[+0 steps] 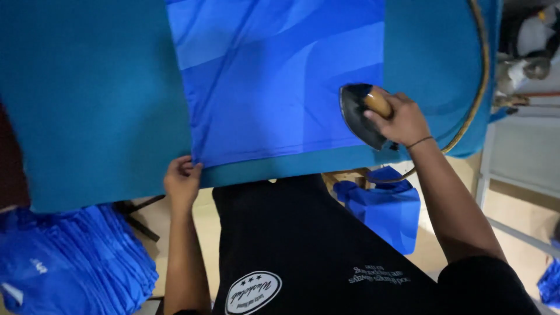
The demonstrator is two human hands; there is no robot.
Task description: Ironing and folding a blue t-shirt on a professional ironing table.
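A teal-covered ironing table fills the upper frame. Below it lies a pale tan floor. A white metal frame stands at the right edge, with cluttered items in the upper right corner. Lighting is dim and even.

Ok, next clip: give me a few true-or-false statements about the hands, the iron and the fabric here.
1. The right hand grips the wooden handle of a dark iron. True.
2. The left hand lies flat in the middle of the blue fabric. False: it pinches the fabric's near corner at the table edge.
3. The iron rests near the right edge of the blue fabric. True.
4. The table cover is red. False: it is teal.
5. A pile of blue fabric lies low at the left. True.
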